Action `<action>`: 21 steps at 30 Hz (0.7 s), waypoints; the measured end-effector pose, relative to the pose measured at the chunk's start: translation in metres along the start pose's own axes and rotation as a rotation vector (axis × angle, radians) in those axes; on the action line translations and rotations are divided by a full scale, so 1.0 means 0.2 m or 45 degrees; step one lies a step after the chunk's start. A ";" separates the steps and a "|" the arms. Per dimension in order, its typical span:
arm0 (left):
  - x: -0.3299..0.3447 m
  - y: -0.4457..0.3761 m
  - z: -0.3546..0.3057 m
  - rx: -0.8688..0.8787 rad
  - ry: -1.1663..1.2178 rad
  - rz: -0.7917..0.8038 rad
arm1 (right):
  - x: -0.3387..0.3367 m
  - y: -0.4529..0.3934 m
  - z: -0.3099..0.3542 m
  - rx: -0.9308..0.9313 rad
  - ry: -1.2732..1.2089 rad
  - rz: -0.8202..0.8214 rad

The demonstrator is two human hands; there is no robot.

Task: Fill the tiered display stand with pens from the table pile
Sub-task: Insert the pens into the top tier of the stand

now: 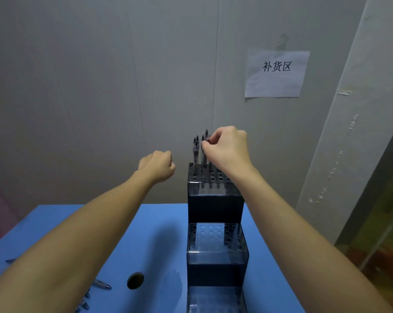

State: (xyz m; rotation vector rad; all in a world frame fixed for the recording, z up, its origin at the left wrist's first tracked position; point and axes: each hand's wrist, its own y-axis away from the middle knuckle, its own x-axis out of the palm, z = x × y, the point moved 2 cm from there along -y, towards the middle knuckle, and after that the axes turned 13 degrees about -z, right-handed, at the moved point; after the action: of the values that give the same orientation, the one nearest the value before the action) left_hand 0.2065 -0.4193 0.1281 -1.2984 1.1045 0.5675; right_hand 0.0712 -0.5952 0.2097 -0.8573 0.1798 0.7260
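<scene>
A person's right hand pinches the top of a dark pen standing in the back row of the top tier of a black tiered display stand, which sits on a blue counter. A few other pens stand upright in the same tier, just to the left of the gripped one. The left hand hangs in the air to the left of the stand, fingers curled into a loose fist; whether it holds anything cannot be told. The stand's middle tier shows rows of round holes with no pens in them. At the lower left, partly hidden under the left forearm, loose pens lie on the counter beside a dark round hole in its surface. A paper sign with printed characters is fixed to the pale wall behind
</scene>
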 end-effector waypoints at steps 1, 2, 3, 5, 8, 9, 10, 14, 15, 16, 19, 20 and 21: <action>0.01 0.00 -0.01 0.005 0.002 0.000 | 0.02 0.01 0.00 0.003 0.048 0.035; 0.01 0.00 -0.01 0.003 0.011 0.003 | 0.04 0.03 -0.01 0.007 0.088 0.062; 0.02 0.00 -0.02 0.001 0.023 0.006 | 0.05 0.04 -0.02 0.013 0.120 0.079; 0.03 0.00 -0.03 -0.004 0.046 0.010 | 0.05 0.07 -0.03 0.025 0.136 0.083; 0.04 0.01 -0.03 -0.014 0.062 0.008 | 0.03 0.08 -0.04 0.049 0.141 0.127; 0.05 0.01 -0.02 -0.017 0.065 0.008 | 0.00 0.08 -0.05 0.075 0.150 0.151; 0.06 0.02 -0.02 -0.019 0.068 0.006 | -0.04 0.07 -0.07 0.118 0.144 0.160; 0.09 0.02 0.03 -0.038 0.091 -0.009 | -0.25 -0.04 -0.23 0.256 0.165 -0.074; 0.10 0.02 0.04 -0.041 0.089 -0.007 | -0.29 -0.07 -0.27 0.272 0.183 -0.137; 0.10 0.02 0.05 -0.049 0.088 -0.003 | -0.31 -0.09 -0.30 0.284 0.182 -0.172; 0.11 0.02 0.06 -0.068 0.098 0.000 | -0.29 -0.13 -0.31 0.273 0.156 -0.163; 0.12 0.02 0.06 -0.072 0.104 0.005 | -0.28 -0.13 -0.31 0.268 0.154 -0.154; 0.13 0.02 0.06 -0.074 0.109 0.011 | -0.27 -0.13 -0.31 0.267 0.158 -0.142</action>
State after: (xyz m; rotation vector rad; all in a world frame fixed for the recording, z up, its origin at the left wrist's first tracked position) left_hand 0.2180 -0.4123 0.1021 -1.3793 1.1719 0.5581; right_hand 0.0566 -0.6792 0.2082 -0.7062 0.3109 0.5395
